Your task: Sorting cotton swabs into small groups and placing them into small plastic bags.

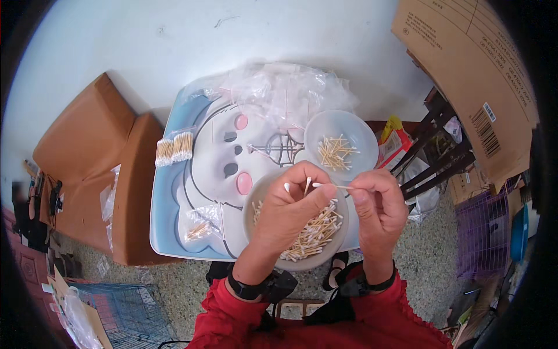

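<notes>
Wooden cotton swabs fill the near bowl, fewer in the far bowl; both hands' grips pinch swabs.

near bowl of swabs half hidden behind left hand, cardboard box cut off at edge

Both hands, left hand and right hand, pinch cotton swabs above the near bowl of swabs.
</notes>
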The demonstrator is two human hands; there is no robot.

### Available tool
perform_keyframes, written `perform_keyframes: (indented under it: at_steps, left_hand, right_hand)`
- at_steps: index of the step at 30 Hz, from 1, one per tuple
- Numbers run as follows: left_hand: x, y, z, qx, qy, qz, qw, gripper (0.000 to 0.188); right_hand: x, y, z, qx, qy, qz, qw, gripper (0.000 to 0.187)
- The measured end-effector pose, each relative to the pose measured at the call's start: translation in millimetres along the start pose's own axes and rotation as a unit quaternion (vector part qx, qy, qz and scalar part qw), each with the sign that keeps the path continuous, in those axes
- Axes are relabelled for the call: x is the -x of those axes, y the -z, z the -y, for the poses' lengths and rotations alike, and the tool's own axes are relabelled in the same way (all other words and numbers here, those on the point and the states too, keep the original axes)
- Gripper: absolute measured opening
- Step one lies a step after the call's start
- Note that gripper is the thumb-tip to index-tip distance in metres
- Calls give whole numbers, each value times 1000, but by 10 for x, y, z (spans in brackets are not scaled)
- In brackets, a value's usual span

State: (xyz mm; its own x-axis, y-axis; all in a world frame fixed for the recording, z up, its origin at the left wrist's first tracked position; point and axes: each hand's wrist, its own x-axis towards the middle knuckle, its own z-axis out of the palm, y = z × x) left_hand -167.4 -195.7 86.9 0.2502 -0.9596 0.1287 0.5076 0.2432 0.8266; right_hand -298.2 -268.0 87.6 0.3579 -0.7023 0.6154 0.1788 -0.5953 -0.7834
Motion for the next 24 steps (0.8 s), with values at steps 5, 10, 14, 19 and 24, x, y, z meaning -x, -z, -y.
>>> perform_keyframes:
  at_steps: [5,10,14,19,24]
  left_hand:
    - [-11,-13,22,-13,-34,-31,999,8]
    - [7,-7,16,3,-50,-20,999,12]
    - [16,-7,-1,6,-54,-19,998,13]
    - [11,11,-21,4,-44,-10,999,13]
    - [9,9,-34,19,-38,-4,999,12]
  right_hand:
    - [-17,-42,14,-5,-5,3,1000,9]
    - [-31,-61,10,-24,-28,2,999,12]
    - [-17,-80,-7,-17,-7,15,1000,12]
    - [-9,-97,-1,-24,1,24,999,12]
    - [3,-130,13,-23,12,22,999,13]
